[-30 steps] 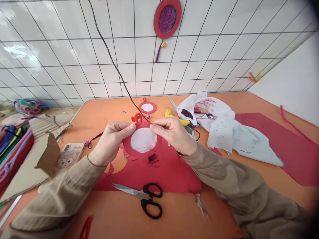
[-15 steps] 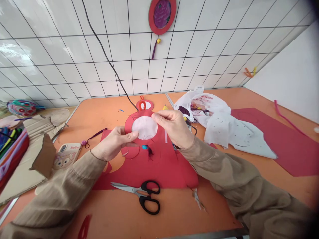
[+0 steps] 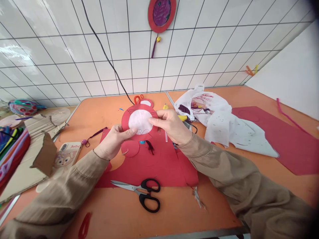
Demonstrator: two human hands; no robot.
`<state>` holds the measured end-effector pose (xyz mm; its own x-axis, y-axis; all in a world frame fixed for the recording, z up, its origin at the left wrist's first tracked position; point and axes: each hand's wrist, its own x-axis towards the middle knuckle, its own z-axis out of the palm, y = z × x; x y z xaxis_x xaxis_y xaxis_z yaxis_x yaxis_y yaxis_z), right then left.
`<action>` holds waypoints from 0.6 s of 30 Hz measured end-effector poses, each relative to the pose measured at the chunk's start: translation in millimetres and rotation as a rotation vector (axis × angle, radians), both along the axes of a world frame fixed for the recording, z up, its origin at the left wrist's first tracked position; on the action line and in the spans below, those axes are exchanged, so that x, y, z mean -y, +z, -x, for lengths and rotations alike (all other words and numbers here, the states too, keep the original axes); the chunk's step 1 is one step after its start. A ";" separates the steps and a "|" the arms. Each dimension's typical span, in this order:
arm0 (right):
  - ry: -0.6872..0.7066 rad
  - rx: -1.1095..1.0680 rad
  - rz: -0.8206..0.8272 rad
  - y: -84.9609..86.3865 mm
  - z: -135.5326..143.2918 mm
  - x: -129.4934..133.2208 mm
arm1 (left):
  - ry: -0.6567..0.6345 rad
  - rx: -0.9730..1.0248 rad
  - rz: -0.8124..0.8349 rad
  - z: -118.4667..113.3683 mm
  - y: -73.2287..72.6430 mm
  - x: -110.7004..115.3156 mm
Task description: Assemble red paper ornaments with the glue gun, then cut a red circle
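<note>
Between my two hands is a round red paper ornament (image 3: 126, 117) with a white centre and an orange-red loop at its top. My left hand (image 3: 113, 141) pinches its lower left edge, thumb in front. My right hand (image 3: 173, 126) grips the right side, its thumb over the white centre. A blue bead (image 3: 142, 142) and a dark tassel (image 3: 150, 147) hang below the ornament. Under the hands lies cut red paper (image 3: 154, 169) with a drawn circle on it. Scissors (image 3: 142, 192) with black handles lie nearer to me on the paper and table.
At the right are a white plastic bag (image 3: 216, 103), a white cloth-like sheet (image 3: 239, 132) and more red paper (image 3: 294, 149). Cardboard (image 3: 27, 159), a phone (image 3: 67, 154) and coloured pipe cleaners (image 3: 12, 152) lie left. A finished red ornament (image 3: 150, 16) hangs on the tiled wall.
The ornament has shifted slightly left and up in my hands, with its loop now leaning left. My right thumb has moved from the upper right edge down to the right side.
</note>
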<state>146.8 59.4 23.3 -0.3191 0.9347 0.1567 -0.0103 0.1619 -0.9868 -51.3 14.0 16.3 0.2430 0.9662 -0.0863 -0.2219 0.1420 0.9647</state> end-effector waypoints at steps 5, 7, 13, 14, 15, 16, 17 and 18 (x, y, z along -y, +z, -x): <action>0.033 -0.083 0.020 0.0 2.2 1.1 | -0.012 0.000 -0.047 -1.6 -7.0 -2.0; 0.024 -0.082 0.015 0.4 2.3 1.5 | -0.017 0.042 -0.044 -3.1 -8.3 -1.9; 0.036 -0.051 0.019 1.2 2.1 1.8 | 0.005 0.136 0.049 -11.2 -8.7 3.5; 0.066 -0.048 0.029 1.7 1.4 1.4 | 0.036 0.145 0.075 -12.5 -8.6 4.5; 0.102 -0.039 0.040 2.5 0.2 0.8 | 0.069 0.156 0.103 -13.5 -8.3 5.3; 0.126 -0.022 0.042 3.4 -1.4 0.2 | 0.095 0.168 0.135 -14.1 -7.6 6.0; 0.130 0.006 0.024 4.5 -3.5 -0.5 | 0.113 0.181 0.172 -14.4 -6.5 6.4; 0.113 0.043 -0.024 5.8 -5.9 -1.1 | 0.124 0.193 0.213 -14.4 -5.2 6.6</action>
<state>152.7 60.6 29.1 -0.4291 0.8885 0.1626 0.0128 0.1860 -0.9825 -37.0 7.4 11.1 0.1560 0.9547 -0.2535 -0.4260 0.2966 0.8548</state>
